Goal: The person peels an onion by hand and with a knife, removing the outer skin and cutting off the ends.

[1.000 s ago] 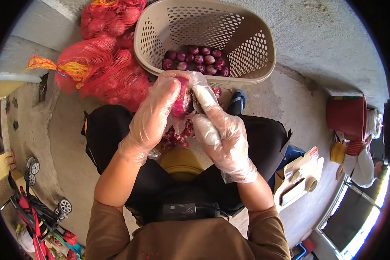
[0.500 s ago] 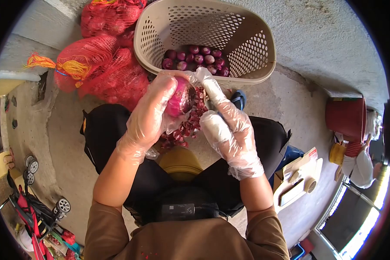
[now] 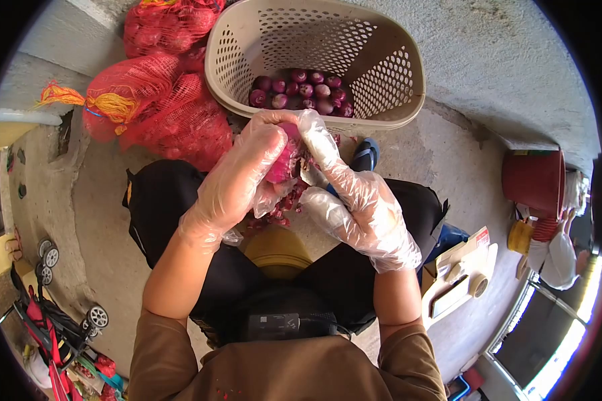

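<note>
Bare concrete floor (image 3: pixel 448 154) runs under a seated person's knees, with a beige perforated basket (image 3: pixel 408 100) at its far edge holding peeled onions (image 3: pixel 301 90) and red mesh sacks (image 3: pixel 174 113) just beside the basket's left wall. The gloved left hand (image 3: pixel 237 180) is wrapped round a red onion (image 3: pixel 284 160), fingers curled close, holding it above a heap of peelings (image 3: pixel 281 207) near the basket's front rim. The gloved right hand (image 3: pixel 361 207), apart from the onion half a second ago, has come back: its forefinger lies across the top, though whether it pinches skin cannot be told.
</note>
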### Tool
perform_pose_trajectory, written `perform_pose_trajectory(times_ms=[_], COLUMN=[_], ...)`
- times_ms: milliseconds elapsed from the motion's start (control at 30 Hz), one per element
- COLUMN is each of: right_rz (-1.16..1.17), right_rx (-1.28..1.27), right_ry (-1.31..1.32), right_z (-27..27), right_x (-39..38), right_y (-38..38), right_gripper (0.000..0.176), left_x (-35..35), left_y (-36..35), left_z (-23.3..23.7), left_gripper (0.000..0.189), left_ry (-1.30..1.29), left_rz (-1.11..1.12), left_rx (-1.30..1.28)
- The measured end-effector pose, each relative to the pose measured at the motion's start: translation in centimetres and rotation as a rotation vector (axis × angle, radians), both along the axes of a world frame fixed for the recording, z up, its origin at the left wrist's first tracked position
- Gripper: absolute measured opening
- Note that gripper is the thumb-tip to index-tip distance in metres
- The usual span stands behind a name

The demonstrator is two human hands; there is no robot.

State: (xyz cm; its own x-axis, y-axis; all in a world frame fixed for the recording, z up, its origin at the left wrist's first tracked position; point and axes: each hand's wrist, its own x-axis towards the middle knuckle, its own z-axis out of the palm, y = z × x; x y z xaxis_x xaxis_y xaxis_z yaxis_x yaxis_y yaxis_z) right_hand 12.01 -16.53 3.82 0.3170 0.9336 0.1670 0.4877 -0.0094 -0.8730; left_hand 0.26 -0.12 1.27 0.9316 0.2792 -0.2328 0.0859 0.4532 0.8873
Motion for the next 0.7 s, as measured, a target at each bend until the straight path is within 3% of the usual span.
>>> perform_pose_trajectory(times_ms=[100, 300, 467, 567, 700], right_rz=[0.027, -0.015, -0.027, -0.056, -0.037], right_rx=[-0.081, 0.033, -0.037, -0.066, 0.088], right_ry=[-0.013, -0.106, 0.115, 0.287, 0.397], right_z=[0.4, -0.4, -0.1, 0.2, -0.6], right_x=[0.2, -0.2, -0.5, -1.0, -1.3], right_y=[-0.2, 0.2, 0.3, 0.4, 0.7], right_gripper=[0.064, 0.061, 0.055, 0.053, 0.053], left_x=[-0.1, -0.2, -0.4, -0.2, -0.5], left_y=[0.2, 0.2, 0.1, -0.2, 0.1], left_z=[-0.1, -0.8, -0.7, 0.0, -0.1], left_gripper=[0.051, 0.053, 0.052, 0.051, 0.046], left_ry=[0.015, -0.071, -0.044, -0.050, -0.123], left_rz=[-0.032, -0.052, -0.035, -0.011, -0.060], left_rx=[-0.007, 0.011, 0.036, -0.102, -0.320])
